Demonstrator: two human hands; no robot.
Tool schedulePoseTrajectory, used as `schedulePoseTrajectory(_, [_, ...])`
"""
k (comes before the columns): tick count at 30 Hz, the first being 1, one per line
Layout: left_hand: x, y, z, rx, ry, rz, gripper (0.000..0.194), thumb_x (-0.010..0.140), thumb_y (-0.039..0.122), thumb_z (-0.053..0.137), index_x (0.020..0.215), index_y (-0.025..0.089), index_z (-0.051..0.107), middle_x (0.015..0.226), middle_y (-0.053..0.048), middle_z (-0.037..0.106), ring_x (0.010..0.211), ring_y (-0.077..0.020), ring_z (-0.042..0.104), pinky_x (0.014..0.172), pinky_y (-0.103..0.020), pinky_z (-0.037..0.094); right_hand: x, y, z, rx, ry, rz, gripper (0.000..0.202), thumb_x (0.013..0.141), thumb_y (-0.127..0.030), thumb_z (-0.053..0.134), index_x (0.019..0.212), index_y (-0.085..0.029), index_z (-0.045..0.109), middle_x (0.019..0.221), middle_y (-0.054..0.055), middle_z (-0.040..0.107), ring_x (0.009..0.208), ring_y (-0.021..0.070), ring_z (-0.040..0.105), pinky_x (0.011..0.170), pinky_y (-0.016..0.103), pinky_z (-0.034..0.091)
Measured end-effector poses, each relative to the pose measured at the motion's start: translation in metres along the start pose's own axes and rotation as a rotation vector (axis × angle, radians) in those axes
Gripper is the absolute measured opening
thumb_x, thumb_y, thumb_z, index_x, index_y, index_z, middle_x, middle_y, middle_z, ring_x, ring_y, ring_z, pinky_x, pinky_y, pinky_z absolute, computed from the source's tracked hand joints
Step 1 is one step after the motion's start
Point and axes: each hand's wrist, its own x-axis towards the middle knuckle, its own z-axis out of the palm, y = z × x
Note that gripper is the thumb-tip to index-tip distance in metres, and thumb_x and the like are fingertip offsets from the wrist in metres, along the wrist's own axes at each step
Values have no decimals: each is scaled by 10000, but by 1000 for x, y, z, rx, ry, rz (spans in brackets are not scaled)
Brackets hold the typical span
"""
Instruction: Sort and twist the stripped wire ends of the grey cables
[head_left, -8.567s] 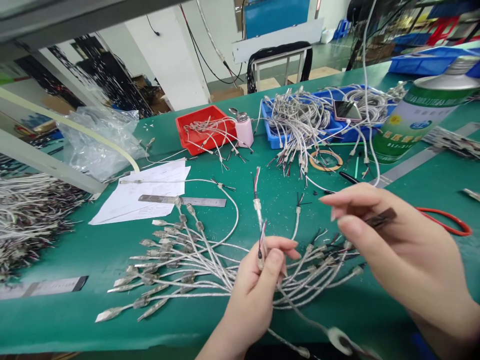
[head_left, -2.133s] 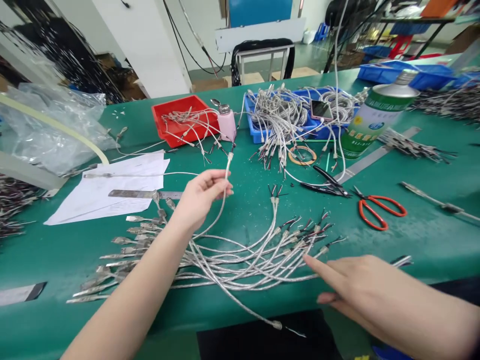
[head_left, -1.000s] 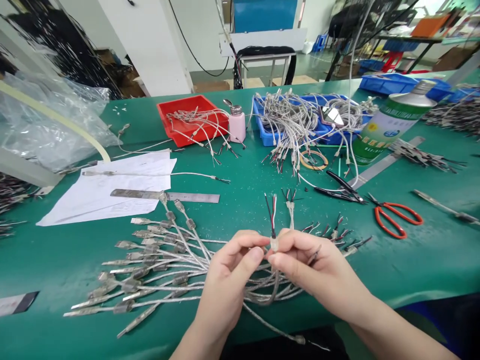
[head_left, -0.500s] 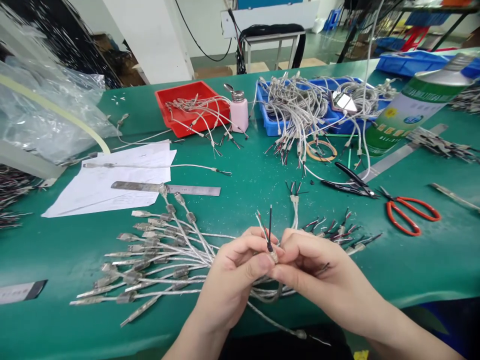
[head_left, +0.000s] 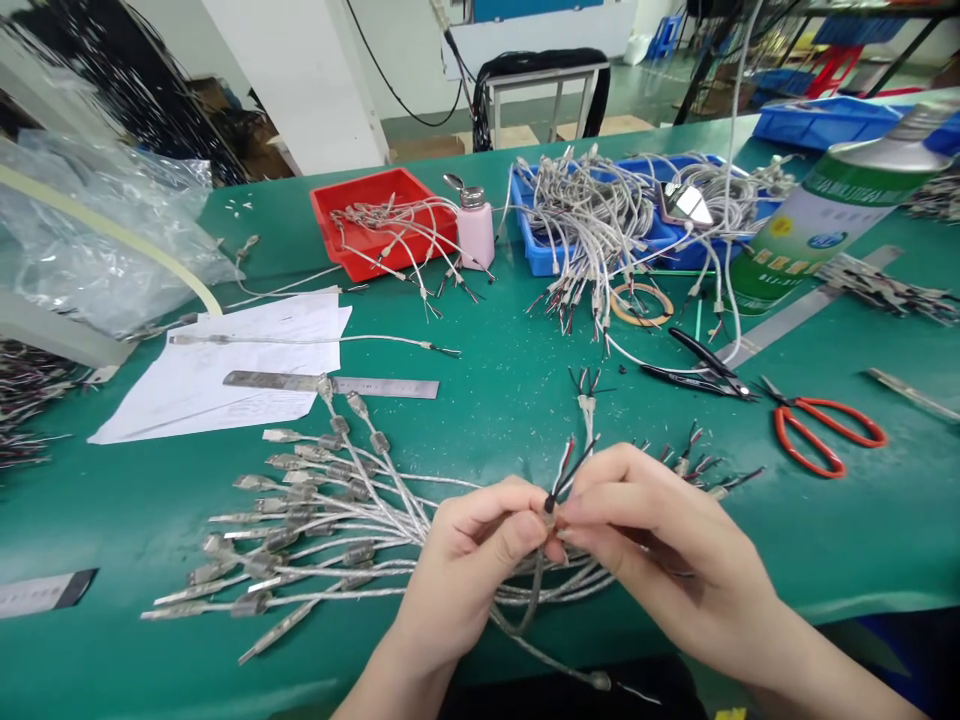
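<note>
Near the front edge of the green table, my left hand [head_left: 480, 545] pinches the end of a grey cable [head_left: 537, 580] between thumb and fingers. Black, red and white wires [head_left: 568, 470] fan upward from that cable end. My right hand [head_left: 652, 530] is closed at the same cable end, its fingertips on the base of the wires. Whether it grips the sleeve or a single wire is hard to tell. Beneath and left of my hands lies a bundle of grey cables [head_left: 375, 520] with USB-like plugs at the left and stripped wires at the right.
A red tray [head_left: 330, 215], pink bottle [head_left: 475, 235] and blue tray of cables [head_left: 541, 258] stand at the back. To the right are black cutters [head_left: 705, 365], orange-handled scissors [head_left: 806, 440] and a green-white can [head_left: 832, 215]. A steel ruler [head_left: 390, 387] overlaps papers [head_left: 217, 390] at left.
The wires in my hands have tilted from upright toward the right. My right hand's fingers have shifted up and spread slightly, while my left hand keeps its pinch.
</note>
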Motion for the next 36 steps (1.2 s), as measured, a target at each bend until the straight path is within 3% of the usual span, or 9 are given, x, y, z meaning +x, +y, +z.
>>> schedulePoseTrajectory(10, [3, -3, -4, 77, -65, 156, 128, 907, 237, 620, 888, 207, 744, 778, -31, 624, 790, -145, 558, 707, -247, 440, -5, 7, 1, -63, 5, -145, 440, 812, 92, 408, 1135, -162, 565, 962, 91, 572, 782, 157, 571, 601, 258, 479])
schedulePoseTrajectory(15, [3, -5, -3, 109, -82, 251, 112, 895, 199, 631, 903, 221, 740, 772, -38, 629, 808, -167, 524, 722, -291, 424, -2, 9, 3, -13, 86, -164, 362, 847, 82, 482, 1112, -151, 561, 911, 69, 574, 815, 166, 549, 658, 290, 476])
schedulePoseTrajectory(22, [2, -4, -2, 139, -76, 278, 150, 880, 188, 647, 989, 232, 741, 834, -47, 628, 853, -176, 518, 768, -318, 412, -5, 8, 4, 22, 116, -125, 280, 885, 42, 510, 1066, -170, 546, 893, 46, 551, 827, 163, 536, 676, 295, 464])
schedulePoseTrajectory(26, [0, -3, 2, 106, -65, 224, 159, 870, 171, 655, 985, 243, 739, 870, -45, 631, 875, -176, 535, 782, -313, 425, -9, 8, 4, 102, 111, 14, 206, 933, -51, 541, 1060, -213, 552, 936, 29, 533, 842, 147, 528, 689, 270, 457])
schedulePoseTrajectory(30, [-4, -2, 11, 49, 38, 93, 117, 809, 159, 729, 894, 238, 722, 834, 0, 629, 818, -126, 547, 759, -247, 430, -11, 6, 3, 205, 99, 172, 140, 995, -152, 506, 1037, -260, 583, 929, 1, 517, 839, 118, 512, 694, 219, 435])
schedulePoseTrajectory(36, [-8, 0, 20, -10, 187, 17, 150, 737, 150, 797, 819, 205, 686, 728, 45, 608, 703, -65, 529, 664, -163, 409, -12, 1, 5, 384, 100, 338, 138, 1010, -229, 515, 1044, -298, 630, 893, -27, 511, 636, 60, 447, 525, 169, 361])
